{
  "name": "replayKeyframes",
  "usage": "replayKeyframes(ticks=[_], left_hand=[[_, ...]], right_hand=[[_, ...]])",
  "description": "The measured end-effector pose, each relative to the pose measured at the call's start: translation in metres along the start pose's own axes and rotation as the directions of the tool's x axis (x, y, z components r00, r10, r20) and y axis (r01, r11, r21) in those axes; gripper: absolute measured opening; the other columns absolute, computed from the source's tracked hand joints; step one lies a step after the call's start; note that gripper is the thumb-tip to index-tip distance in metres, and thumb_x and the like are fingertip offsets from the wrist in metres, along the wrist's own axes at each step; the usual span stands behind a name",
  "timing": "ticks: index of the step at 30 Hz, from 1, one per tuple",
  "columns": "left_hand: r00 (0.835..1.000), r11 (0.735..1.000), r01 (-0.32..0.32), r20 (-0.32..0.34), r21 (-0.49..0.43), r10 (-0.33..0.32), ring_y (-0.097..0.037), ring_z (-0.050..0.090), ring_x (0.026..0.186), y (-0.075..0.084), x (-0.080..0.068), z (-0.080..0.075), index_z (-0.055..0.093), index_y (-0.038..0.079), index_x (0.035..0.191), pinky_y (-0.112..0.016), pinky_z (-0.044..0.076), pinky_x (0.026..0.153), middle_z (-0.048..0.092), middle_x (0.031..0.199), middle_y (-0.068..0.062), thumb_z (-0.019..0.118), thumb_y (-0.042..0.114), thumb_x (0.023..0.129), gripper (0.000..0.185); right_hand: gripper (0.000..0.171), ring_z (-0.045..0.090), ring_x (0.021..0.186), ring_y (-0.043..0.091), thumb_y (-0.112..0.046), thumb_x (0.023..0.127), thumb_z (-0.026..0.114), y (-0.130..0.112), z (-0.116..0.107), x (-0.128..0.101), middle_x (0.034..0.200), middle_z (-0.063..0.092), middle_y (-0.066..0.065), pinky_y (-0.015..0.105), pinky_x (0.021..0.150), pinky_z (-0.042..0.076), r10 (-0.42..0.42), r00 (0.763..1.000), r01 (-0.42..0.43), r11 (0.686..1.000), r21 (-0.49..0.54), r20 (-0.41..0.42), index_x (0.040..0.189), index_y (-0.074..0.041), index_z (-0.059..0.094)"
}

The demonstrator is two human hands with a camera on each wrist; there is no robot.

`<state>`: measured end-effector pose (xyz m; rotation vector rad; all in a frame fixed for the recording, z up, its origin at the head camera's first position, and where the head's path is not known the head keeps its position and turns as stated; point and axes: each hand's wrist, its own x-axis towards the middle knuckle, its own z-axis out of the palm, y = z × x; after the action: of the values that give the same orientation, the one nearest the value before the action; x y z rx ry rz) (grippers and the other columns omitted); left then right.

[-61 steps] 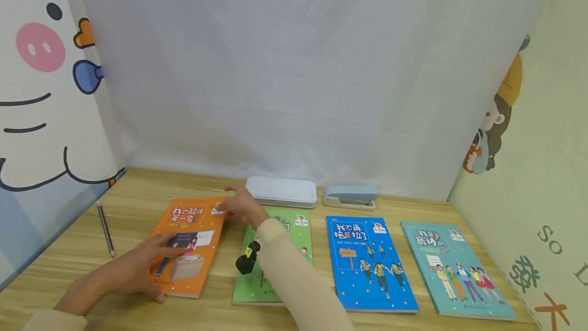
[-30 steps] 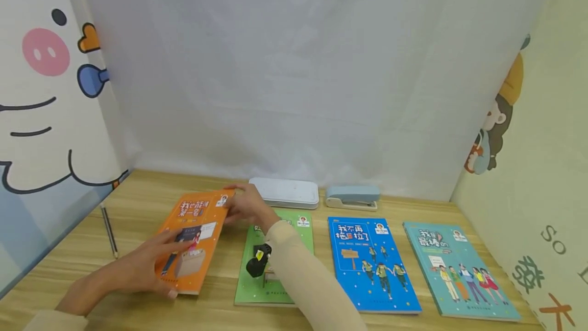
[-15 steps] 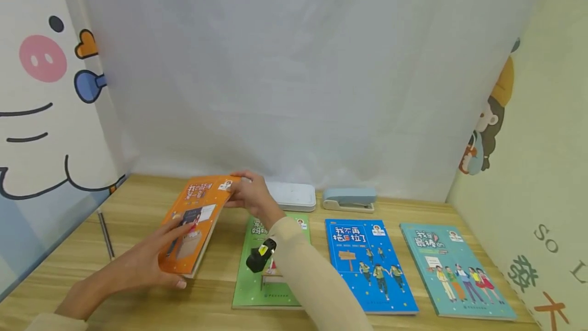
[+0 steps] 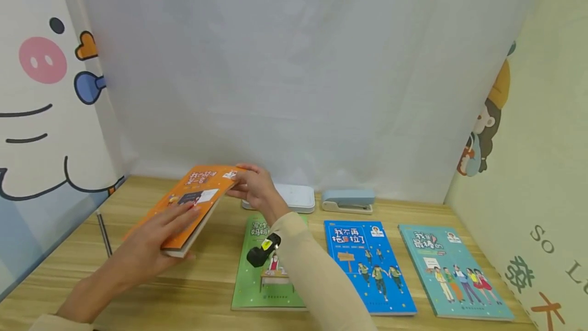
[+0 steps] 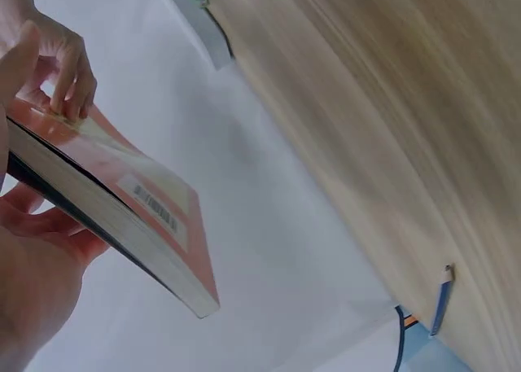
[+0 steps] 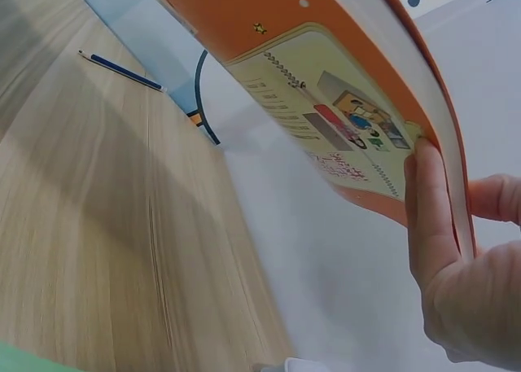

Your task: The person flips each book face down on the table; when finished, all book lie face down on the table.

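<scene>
So you've got the orange book (image 4: 193, 203) up off the counter (image 4: 138, 290) with both hands on it, tilted so the far end sits higher than the near end. Your left hand (image 4: 151, 246) has the near end: fingers spread flat over the cover, thumb tucked underneath, so that grip is clamped on the book from top and bottom. Your right hand (image 4: 254, 188) pinches the far right corner, fingers curled round the edge; the right wrist view shows the thumb (image 6: 427, 217) pressed against the back cover (image 6: 326, 120) right at the page block. The book's long axis runs from your left hand away and up toward the white backdrop, roughly the same way the other books lie. It hangs over the left part of the counter, and everything else is to the right of it: the green book (image 4: 257, 280) flat just below your right forearm, then the blue book (image 4: 363, 264), then the teal book (image 4: 450, 269), side by side. A white case (image 4: 298, 197) and a pale blue stapler (image 4: 347, 201) sit at the back, and a pencil (image 4: 103, 231) lies off to the left. Right hand is the one nearer the green book, for what it's worth.
</scene>
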<state>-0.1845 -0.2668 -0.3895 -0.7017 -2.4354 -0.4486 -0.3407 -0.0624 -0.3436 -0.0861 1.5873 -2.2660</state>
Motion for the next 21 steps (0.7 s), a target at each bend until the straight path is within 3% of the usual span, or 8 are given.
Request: replayKeyframes(ticks=[4, 6, 7, 8, 11, 13, 15, 21], left_hand=[[0.993, 0.994, -0.098, -0.056, 0.056, 0.101, -0.043, 0.063, 0.116, 0.002, 0.003, -0.002, 0.050, 0.024, 0.148, -0.058, 0.054, 0.087, 0.060, 0.139, -0.013, 0.073, 0.046, 0.088, 0.068], [0.988, 0.988, -0.136, -0.068, 0.077, 0.141, -0.043, 0.065, 0.110, 0.002, 0.004, -0.003, 0.051, 0.024, 0.147, -0.057, 0.056, 0.081, 0.062, 0.136, -0.014, 0.053, 0.051, 0.098, 0.056], [0.984, 0.984, -0.154, -0.072, 0.084, 0.160, -0.043, 0.067, 0.107, 0.003, 0.005, -0.004, 0.052, 0.024, 0.147, -0.057, 0.056, 0.078, 0.063, 0.135, -0.015, 0.062, 0.042, 0.097, 0.054], [0.982, 0.981, -0.167, -0.071, 0.097, 0.174, -0.042, 0.068, 0.104, 0.003, 0.005, -0.004, 0.052, 0.024, 0.146, -0.056, 0.057, 0.076, 0.063, 0.134, -0.015, 0.055, 0.042, 0.100, 0.050], [0.980, 0.976, -0.178, -0.065, 0.124, 0.187, -0.037, 0.071, 0.093, 0.007, 0.008, -0.006, 0.052, 0.023, 0.146, -0.051, 0.057, 0.068, 0.065, 0.132, -0.016, 0.072, 0.017, 0.092, 0.057], [0.983, 0.976, -0.165, -0.060, 0.139, 0.174, -0.027, 0.070, 0.079, 0.009, 0.009, -0.007, 0.053, 0.022, 0.144, -0.044, 0.056, 0.062, 0.067, 0.129, -0.015, 0.083, -0.006, 0.069, 0.086], [0.987, 0.978, -0.145, -0.053, 0.153, 0.155, -0.016, 0.062, 0.067, 0.012, 0.011, -0.008, 0.055, 0.021, 0.142, -0.034, 0.051, 0.055, 0.069, 0.127, -0.013, 0.083, -0.015, 0.054, 0.099], [0.991, 0.982, -0.102, -0.074, 0.158, 0.115, -0.004, 0.037, 0.051, 0.017, 0.014, -0.008, 0.058, 0.019, 0.135, -0.021, 0.033, 0.046, 0.073, 0.115, -0.016, 0.074, -0.021, 0.052, 0.094]], right_hand=[[0.040, 0.069, 0.074, 0.027, 0.010, 0.086, 0.058, -0.002, 0.000, -0.002, 0.101, 0.065, 0.018, 0.035, 0.066, 0.063, 0.002, 1.000, -0.002, 1.000, 0.013, -0.017, 0.123, -0.004, 0.063], [0.041, 0.069, 0.074, 0.027, 0.011, 0.086, 0.058, -0.003, 0.000, -0.002, 0.100, 0.065, 0.017, 0.034, 0.065, 0.062, 0.007, 1.000, -0.007, 1.000, 0.016, -0.019, 0.125, -0.003, 0.061], [0.043, 0.069, 0.074, 0.027, 0.011, 0.086, 0.058, -0.003, -0.001, -0.002, 0.099, 0.064, 0.017, 0.034, 0.065, 0.062, 0.010, 1.000, -0.010, 1.000, 0.019, -0.020, 0.127, -0.002, 0.061], [0.044, 0.069, 0.075, 0.027, 0.011, 0.086, 0.058, -0.003, -0.001, -0.001, 0.100, 0.064, 0.017, 0.034, 0.065, 0.062, 0.013, 1.000, -0.012, 1.000, 0.018, -0.020, 0.127, -0.001, 0.060], [0.044, 0.069, 0.079, 0.029, 0.011, 0.086, 0.058, -0.003, -0.003, 0.000, 0.102, 0.064, 0.018, 0.034, 0.068, 0.063, 0.013, 1.000, -0.013, 1.000, 0.013, -0.017, 0.128, -0.001, 0.059], [0.044, 0.070, 0.083, 0.031, 0.011, 0.086, 0.059, -0.002, -0.004, 0.000, 0.105, 0.063, 0.019, 0.035, 0.070, 0.063, 0.014, 1.000, -0.014, 1.000, 0.009, -0.013, 0.129, -0.002, 0.060], [0.043, 0.070, 0.086, 0.033, 0.010, 0.087, 0.060, -0.002, -0.005, 0.000, 0.107, 0.063, 0.020, 0.035, 0.071, 0.063, 0.011, 1.000, -0.011, 1.000, -0.002, -0.010, 0.128, -0.002, 0.060], [0.035, 0.071, 0.088, 0.034, 0.010, 0.088, 0.061, -0.004, -0.006, -0.002, 0.109, 0.063, 0.022, 0.033, 0.067, 0.063, 0.009, 1.000, -0.010, 0.999, -0.031, -0.011, 0.121, -0.003, 0.063]])
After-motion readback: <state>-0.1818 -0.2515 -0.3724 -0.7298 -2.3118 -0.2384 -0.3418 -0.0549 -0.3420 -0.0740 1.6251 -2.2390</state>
